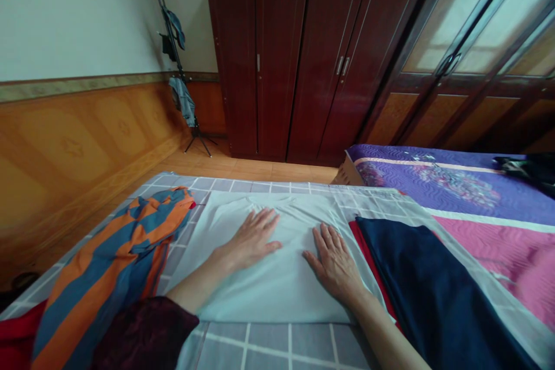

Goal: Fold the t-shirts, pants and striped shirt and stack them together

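Observation:
A white T-shirt (269,295) lies spread out on the grey checked bed cover, its neckline toward the far edge. My left hand (255,237) rests flat on the shirt's left upper part, fingers stretched forward. On the right side of the same shirt lies my right hand (333,260), palm down with the fingers apart. To the left is a crumpled garment (117,260) with orange and blue stripes. Close to my right forearm lie a folded dark blue cloth (433,277) and a red cloth (375,266) partly beneath it.
Beneath the clothes is a grey checked bed cover (269,344). A second bed with a purple quilt (403,176) and a pink section (515,243) adjoins on the right. Beyond stand a dark red wardrobe (281,58) and a coat rack (173,52) holding hats and cloth.

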Demonstrator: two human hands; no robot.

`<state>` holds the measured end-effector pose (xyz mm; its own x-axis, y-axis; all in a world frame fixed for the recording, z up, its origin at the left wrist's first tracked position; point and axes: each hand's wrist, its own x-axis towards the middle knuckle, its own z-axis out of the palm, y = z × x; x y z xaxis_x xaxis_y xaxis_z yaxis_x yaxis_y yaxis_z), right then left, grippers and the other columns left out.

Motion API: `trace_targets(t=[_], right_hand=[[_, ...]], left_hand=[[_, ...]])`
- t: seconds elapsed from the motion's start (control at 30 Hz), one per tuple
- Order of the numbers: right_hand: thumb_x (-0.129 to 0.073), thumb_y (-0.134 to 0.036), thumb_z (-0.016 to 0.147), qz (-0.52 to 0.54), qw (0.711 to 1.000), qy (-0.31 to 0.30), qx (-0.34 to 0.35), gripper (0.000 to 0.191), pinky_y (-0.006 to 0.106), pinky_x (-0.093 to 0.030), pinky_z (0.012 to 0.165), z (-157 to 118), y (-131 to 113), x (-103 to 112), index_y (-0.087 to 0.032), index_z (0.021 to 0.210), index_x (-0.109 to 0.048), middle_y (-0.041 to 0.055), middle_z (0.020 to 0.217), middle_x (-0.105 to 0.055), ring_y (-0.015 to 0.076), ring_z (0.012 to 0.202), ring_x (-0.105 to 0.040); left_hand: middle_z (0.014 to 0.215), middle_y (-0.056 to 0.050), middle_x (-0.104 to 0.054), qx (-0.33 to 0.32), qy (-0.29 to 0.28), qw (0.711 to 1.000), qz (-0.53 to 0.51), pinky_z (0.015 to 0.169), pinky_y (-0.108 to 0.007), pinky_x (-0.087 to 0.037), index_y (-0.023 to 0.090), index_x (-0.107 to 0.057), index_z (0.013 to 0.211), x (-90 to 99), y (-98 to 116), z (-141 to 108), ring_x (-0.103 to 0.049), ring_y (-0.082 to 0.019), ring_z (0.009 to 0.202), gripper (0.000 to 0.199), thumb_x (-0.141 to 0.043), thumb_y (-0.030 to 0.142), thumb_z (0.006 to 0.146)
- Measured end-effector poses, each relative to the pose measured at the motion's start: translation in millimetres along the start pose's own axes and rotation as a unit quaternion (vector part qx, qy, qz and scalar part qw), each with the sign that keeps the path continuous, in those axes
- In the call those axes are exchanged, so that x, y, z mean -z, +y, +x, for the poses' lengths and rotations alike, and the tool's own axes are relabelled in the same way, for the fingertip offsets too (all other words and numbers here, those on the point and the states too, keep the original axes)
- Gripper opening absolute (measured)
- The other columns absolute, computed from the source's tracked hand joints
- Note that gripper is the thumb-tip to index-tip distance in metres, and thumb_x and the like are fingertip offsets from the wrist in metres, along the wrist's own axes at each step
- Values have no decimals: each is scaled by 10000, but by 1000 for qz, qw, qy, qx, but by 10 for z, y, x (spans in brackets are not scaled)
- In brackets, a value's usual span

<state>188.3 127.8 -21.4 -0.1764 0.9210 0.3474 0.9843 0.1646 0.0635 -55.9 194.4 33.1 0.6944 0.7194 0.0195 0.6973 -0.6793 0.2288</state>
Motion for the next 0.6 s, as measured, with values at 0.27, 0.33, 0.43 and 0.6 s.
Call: trace_targets(t=[0.27, 0.33, 0.43, 0.6], right_hand=[[-411, -508, 897, 21, 1000, -2, -8, 630, 481, -281, 1066, -5, 23, 10, -66, 1344, -448, 214, 1410, -388, 354, 1336, -276], [-403, -517, 897, 27, 1000, -8, -13, 636, 483, -276, 1067, 1, 12, 25, -62, 1339, -454, 216, 1409, -388, 357, 1336, -273], [-402, -503, 902, 35, 999, -11, -17, 620, 486, -267, 1070, 8, 0, 32, -63, 1336, -454, 214, 1412, -384, 350, 1341, -266], [-419, -498, 895, 32, 999, -3, -15, 622, 491, -265, 1065, 13, 3, 2, -52, 1325, -459, 224, 1398, -400, 356, 1331, -282]], left_hand=[[1546, -61, -91, -58, -67, 996, -10, 1130, -484, 3, 261, -103, 1475, -271, 346, -268, -15, -241, 1416, 748, -321, 651, 875], [1539, -53, -139, 13, -46, 999, 17, 1135, -464, -24, 252, -151, 1471, -218, -108, -397, -61, -235, 1415, 683, -297, 605, 906], [1527, -75, -185, 152, 4, 986, 67, 1126, -468, -101, 213, -197, 1466, -125, -785, -632, -121, -251, 1408, 634, -301, 532, 928], [1523, -85, -195, 222, 16, 971, 90, 1112, -443, -170, 197, -202, 1465, -94, -1105, -903, -151, -243, 1403, 630, -321, 497, 924]])
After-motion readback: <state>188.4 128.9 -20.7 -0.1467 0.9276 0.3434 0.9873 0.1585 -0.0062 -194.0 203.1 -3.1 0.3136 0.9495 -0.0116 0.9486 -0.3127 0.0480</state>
